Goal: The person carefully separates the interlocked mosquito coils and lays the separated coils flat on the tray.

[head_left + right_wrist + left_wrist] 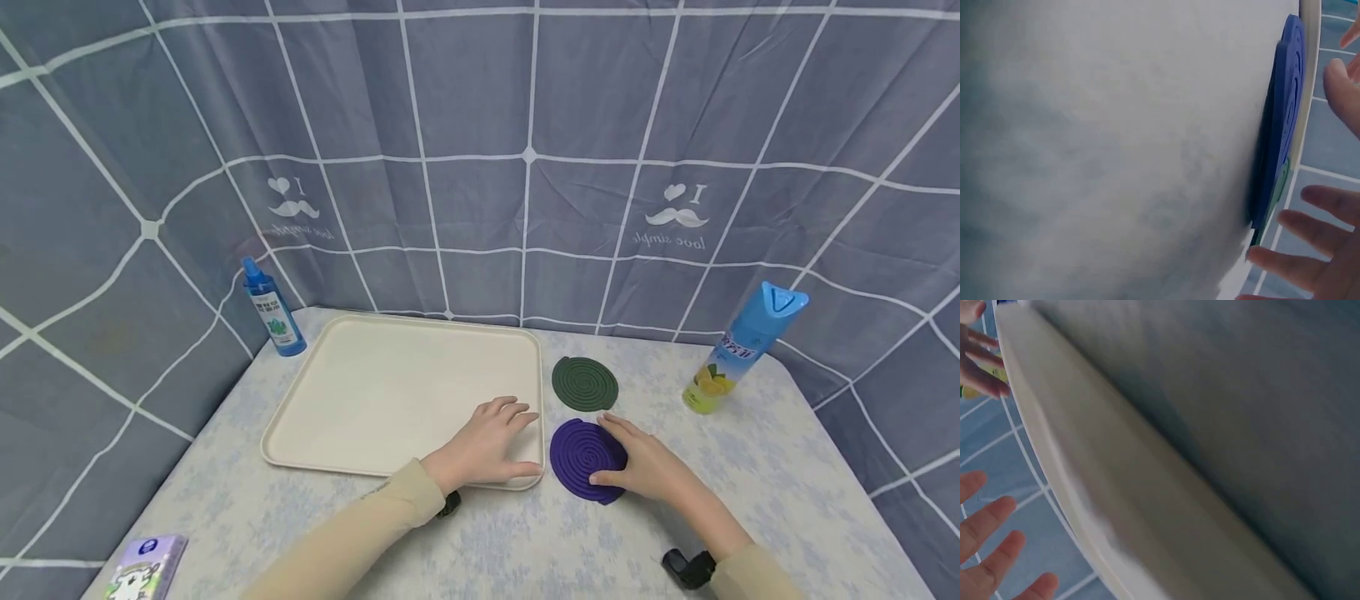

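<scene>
Hovering, both spread: left hand (491, 442) over right rim of tray (397, 383), right hand (643, 460) over purple mat (581, 457) beside tray. Off-centre pinch could let mat flop.

Purple spiral mat (585, 452) partly hidden by right hand (651, 465)

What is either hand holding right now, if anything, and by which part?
Nothing is held: the right hand spreads its fingers over the purple spiral coaster, the left hand over the cream tray near its right edge.
</scene>
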The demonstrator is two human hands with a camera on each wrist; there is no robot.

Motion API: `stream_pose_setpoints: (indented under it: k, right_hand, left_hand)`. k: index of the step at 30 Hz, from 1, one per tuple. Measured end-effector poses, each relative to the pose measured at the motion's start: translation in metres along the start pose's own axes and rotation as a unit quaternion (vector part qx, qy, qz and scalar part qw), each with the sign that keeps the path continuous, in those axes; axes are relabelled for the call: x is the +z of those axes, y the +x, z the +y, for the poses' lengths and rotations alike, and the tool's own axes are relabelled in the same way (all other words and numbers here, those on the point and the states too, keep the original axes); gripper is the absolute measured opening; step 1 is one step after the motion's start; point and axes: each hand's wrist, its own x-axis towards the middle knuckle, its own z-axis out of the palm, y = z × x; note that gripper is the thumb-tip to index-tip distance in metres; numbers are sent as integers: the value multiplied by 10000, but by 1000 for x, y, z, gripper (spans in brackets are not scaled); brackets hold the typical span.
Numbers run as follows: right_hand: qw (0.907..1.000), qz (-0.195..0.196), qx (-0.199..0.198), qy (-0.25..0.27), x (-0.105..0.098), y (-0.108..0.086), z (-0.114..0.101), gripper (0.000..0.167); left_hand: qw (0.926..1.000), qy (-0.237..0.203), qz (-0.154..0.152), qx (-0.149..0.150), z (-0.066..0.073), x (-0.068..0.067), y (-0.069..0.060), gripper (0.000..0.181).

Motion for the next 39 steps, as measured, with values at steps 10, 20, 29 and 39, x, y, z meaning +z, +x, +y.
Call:
stream_pose_setpoints:
  k: [10,20,29,39]
  right_hand:
    - [9983,-210,465,-264,0,6,0,97]
    - [9973,-167,679,-207,2,8,0,91]
    - [9960,-254,852,21,2,16,3,78]
    - [9921,-370,1165,276,2,29,-2,68]
  left_hand:
    - [9996,100,18,-257,26,11,22,70]
    - [9975,441,-349,-434,46,27,38,76]
    - [9958,217,-349,-820,56,32,47,83]
    - [9888,-518,-122,-1395,55,35,58,65]
